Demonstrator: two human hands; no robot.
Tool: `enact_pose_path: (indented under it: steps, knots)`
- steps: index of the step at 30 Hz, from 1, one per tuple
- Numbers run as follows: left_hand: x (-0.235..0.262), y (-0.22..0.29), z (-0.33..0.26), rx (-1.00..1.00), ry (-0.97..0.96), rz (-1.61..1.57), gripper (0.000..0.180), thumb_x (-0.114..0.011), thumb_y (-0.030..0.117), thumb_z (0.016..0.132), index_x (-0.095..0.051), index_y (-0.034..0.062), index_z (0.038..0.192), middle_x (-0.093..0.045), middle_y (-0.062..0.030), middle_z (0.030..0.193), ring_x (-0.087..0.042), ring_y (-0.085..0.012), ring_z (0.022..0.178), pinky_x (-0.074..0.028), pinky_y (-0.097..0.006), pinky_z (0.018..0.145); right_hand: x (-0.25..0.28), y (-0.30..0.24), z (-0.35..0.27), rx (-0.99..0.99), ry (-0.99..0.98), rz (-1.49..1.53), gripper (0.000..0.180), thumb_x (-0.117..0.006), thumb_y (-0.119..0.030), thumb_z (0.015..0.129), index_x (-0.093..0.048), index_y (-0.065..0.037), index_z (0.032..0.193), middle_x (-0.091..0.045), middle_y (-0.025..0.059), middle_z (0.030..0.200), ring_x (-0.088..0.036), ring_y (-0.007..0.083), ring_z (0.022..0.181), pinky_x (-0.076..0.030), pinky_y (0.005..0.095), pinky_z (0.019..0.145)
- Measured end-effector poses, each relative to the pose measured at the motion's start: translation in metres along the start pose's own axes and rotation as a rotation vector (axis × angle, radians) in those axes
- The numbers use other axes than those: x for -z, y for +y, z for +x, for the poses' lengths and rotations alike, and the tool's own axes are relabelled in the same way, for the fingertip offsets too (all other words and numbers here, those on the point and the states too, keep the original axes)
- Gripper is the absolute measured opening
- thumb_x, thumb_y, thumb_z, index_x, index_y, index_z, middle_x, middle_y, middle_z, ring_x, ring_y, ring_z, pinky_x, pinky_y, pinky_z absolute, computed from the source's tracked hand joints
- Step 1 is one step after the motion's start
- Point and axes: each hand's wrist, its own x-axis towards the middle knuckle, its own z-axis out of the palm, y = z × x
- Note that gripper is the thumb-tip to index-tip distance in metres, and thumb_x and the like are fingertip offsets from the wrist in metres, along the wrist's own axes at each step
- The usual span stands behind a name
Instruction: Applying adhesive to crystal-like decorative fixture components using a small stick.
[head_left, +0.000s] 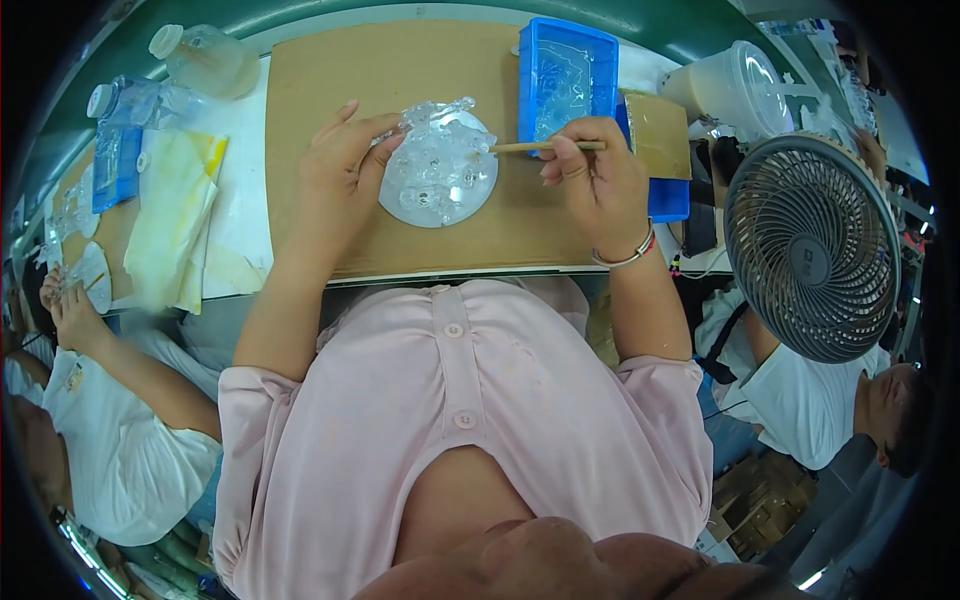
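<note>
A round white disc (pixel 408 207) lies on a sheet of brown cardboard, carrying a lumpy, clear, glass-like or plastic piece (pixel 440 165). My left hand (pixel 345 155) pinches the left upper edge of this clear piece between thumb and forefinger. In my right hand (pixel 598 175) a thin wooden stick (pixel 525 147) is gripped near its right end. Its left tip reaches the right side of the clear piece; whether it touches I cannot tell. A metal bangle circles my right wrist.
Beyond my right hand stands a blue tray (pixel 526 85) with clear contents. A small cardboard box (pixel 657 135), a plastic tub (pixel 750 90) and a grey fan (pixel 810 250) are at right. Bottles (pixel 215 62) and a yellow-stained cloth (pixel 172 215) lie left. Other people sit on both sides.
</note>
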Motion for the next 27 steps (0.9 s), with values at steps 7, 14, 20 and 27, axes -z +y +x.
enact_pose_path:
  steps: [7, 14, 20, 27]
  knots:
    - [-0.001, 0.002, -0.007, 0.009, 0.034, 0.095, 0.013, -0.066, 0.011, 0.085, -0.067, 0.0061, 0.098, -0.07, -0.0071, 0.09, -0.065, -0.0302, 0.091, -0.048, -0.041, 0.097, 0.001, 0.01, -0.008, 0.002, 0.088, 0.084, 0.011, -0.053, -0.01, 0.097, -0.053, 0.001, 0.096, -0.065, 0.009, 0.077, -0.064, 0.012, 0.064, -0.052, 0.0229, 0.058]
    - [0.0, 0.0, -0.011, 0.031, 0.031, 0.105, 0.014, -0.067, 0.011, 0.085, -0.068, 0.007, 0.099, -0.07, -0.007, 0.092, -0.065, -0.031, 0.095, -0.049, -0.041, 0.095, 0.006, 0.01, -0.035, 0.2, 0.039, -0.087, 0.007, -0.056, -0.007, 0.094, -0.054, -0.001, 0.096, -0.066, 0.0107, 0.077, -0.065, 0.0156, 0.064, -0.051, 0.0249, 0.059]
    - [-0.004, -0.006, -0.014, 0.03, 0.049, 0.126, 0.017, -0.068, 0.012, 0.085, -0.068, 0.0072, 0.101, -0.07, -0.0065, 0.093, -0.065, -0.0312, 0.098, -0.05, -0.04, 0.091, -0.004, 0.018, -0.038, 0.261, 0.15, -0.101, 0.007, -0.058, -0.005, 0.093, -0.053, -0.001, 0.095, -0.065, 0.011, 0.076, -0.066, 0.0181, 0.064, -0.051, 0.0262, 0.058]
    - [-0.006, -0.011, -0.015, -0.022, 0.068, 0.149, 0.016, -0.069, 0.012, 0.085, -0.068, 0.0074, 0.1, -0.07, -0.0054, 0.092, -0.066, -0.0312, 0.094, -0.051, -0.04, 0.09, -0.003, 0.017, -0.053, 0.293, 0.162, -0.053, 0.006, -0.058, -0.003, 0.092, -0.053, 0.0, 0.095, -0.064, 0.0126, 0.076, -0.066, 0.0196, 0.065, -0.052, 0.0279, 0.059]
